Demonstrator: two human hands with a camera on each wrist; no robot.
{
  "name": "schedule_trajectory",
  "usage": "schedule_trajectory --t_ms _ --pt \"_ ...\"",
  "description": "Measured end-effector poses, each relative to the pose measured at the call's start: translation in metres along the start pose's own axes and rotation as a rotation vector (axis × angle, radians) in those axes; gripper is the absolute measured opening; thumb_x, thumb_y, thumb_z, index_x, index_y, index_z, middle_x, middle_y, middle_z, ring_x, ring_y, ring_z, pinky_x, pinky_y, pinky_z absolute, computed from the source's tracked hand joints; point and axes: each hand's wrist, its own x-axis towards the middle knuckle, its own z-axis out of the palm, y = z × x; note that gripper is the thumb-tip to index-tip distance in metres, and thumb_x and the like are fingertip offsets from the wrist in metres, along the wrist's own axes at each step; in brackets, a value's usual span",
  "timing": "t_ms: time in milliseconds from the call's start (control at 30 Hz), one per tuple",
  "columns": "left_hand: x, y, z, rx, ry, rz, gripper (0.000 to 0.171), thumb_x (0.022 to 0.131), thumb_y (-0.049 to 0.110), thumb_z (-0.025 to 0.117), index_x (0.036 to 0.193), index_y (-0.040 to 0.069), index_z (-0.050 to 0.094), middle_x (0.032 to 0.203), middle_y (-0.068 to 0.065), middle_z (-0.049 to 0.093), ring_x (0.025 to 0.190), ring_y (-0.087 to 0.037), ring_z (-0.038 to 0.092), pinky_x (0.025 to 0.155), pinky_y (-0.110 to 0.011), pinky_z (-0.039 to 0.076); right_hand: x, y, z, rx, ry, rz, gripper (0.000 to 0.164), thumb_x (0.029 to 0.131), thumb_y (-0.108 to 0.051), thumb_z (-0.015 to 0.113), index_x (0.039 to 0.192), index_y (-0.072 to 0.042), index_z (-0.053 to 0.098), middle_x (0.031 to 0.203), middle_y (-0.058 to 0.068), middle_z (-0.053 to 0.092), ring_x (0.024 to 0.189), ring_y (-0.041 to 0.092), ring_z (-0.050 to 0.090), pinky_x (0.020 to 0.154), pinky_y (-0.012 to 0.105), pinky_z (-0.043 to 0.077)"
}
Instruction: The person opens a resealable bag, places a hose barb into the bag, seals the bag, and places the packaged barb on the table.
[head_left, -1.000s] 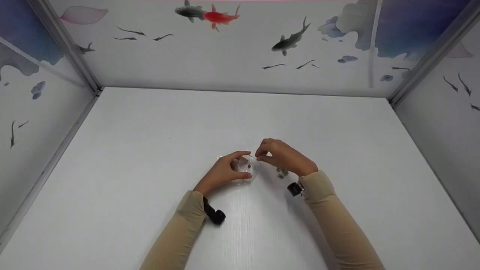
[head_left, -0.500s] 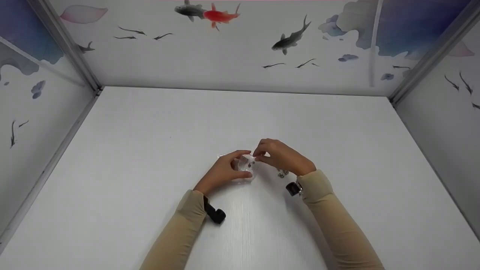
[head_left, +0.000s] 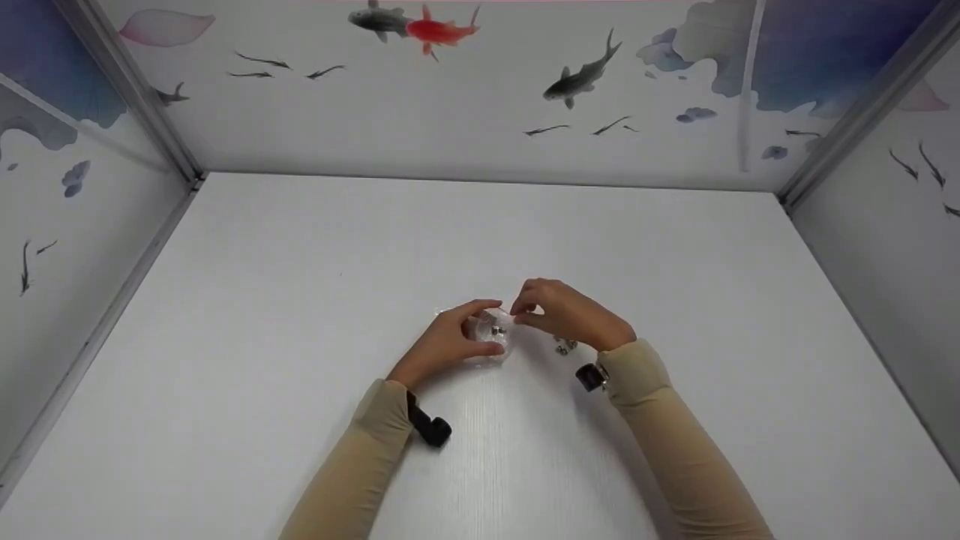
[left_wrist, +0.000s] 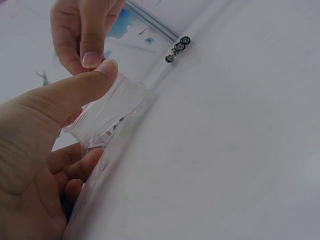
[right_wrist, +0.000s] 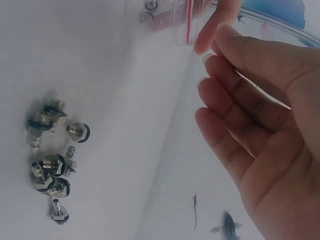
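Note:
My left hand (head_left: pixel 442 337) grips a clear plastic zip bag (left_wrist: pixel 110 107), thumb and fingers spread round its mouth. A red strip runs along the bag's mouth in the right wrist view. Inside lie small metal fittings (right_wrist: pixel 151 6) with black rings. At the bag's edge, my right hand (head_left: pixel 570 313) has thumb and index finger pinched together, seemingly on the plastic; the other fingers are loosely bent. Just to the right of the bag, several loose barbed metal fittings (right_wrist: pixel 57 162) sit in a small cluster on the table, partly below the right hand in the head view.
The white table (head_left: pixel 300 360) is bounded by printed panels (head_left: pixel 480 112) at the back and both sides. Grey metal posts (head_left: pixel 862 105) stand at the rear corners. A small black wrist camera (head_left: pixel 433 433) sits on each wrist.
A second fitting has come into view in the bag beside the first. My right hand has dipped slightly left and come back, the bag's edge shifting with it. The left hand has stayed put.

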Motion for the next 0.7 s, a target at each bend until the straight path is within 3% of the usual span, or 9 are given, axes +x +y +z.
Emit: schedule_trajectory --t_ms 300,533,700 --pt "0.001 0.0 0.0 -0.008 0.006 -0.017 0.068 0.077 0.04 0.079 0.138 0.026 0.052 0.118 0.003 0.06 0.086 -0.012 0.048 0.077 -0.029 0.04 -0.009 0.008 -0.005 -0.019 -0.033 0.074 0.017 0.088 -0.007 0.069 0.104 -0.004 0.073 0.097 0.005 0.066 0.09 0.018 0.061 0.08 0.033 0.053" --pt "0.002 0.0 0.0 -0.007 -0.005 -0.025 0.069 0.077 0.038 0.08 0.138 0.025 0.052 0.089 0.001 0.056 0.071 -0.011 0.045 0.066 -0.026 0.038 -0.015 0.016 -0.007 -0.047 -0.07 0.113 0.017 0.088 -0.007 0.069 0.103 -0.003 0.073 0.099 0.007 0.067 0.092 0.021 0.062 0.082 0.036 0.053" --pt "0.002 -0.002 0.0 -0.001 -0.003 -0.011 0.069 0.077 0.039 0.08 0.139 0.025 0.052 0.089 0.001 0.056 0.07 -0.011 0.045 0.065 -0.026 0.039 -0.019 0.022 -0.006 -0.039 -0.106 0.163 0.017 0.086 -0.005 0.07 0.103 -0.004 0.074 0.099 0.007 0.068 0.09 0.019 0.063 0.081 0.035 0.053"
